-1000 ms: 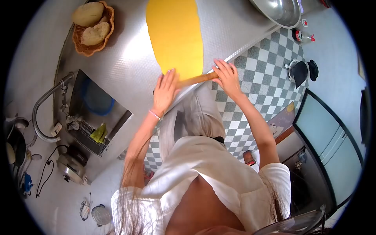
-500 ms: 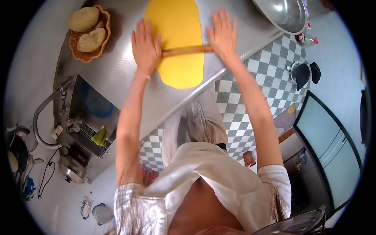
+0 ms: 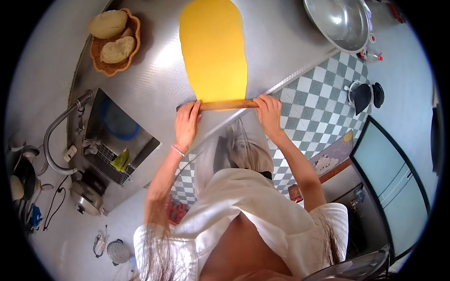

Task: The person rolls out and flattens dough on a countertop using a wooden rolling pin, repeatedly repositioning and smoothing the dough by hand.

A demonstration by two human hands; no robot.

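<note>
A long sheet of yellow dough (image 3: 213, 51) lies flat on the metal counter (image 3: 154, 84). Across its near end rests a wooden rolling pin (image 3: 227, 104), close to the counter's front edge. The fingers of my left hand (image 3: 187, 124) curl over the pin's left part, and the pin's tip sticks out past them. My right hand (image 3: 269, 114) grips the other end, its fingers bent over the wood. Both palms are on the near side of the pin.
A wicker basket (image 3: 113, 68) with pale bread-like pieces stands at the far left. A large metal bowl (image 3: 340, 23) sits at the far right. Left of me are a sink (image 3: 145, 159) and its faucet (image 3: 49, 133). Checkered floor (image 3: 314, 98) lies beyond the counter edge.
The rolling pin has come toward me, from partway up the dough to its near end. My hands moved back with it, and their outstretched fingers are now curled over the pin.
</note>
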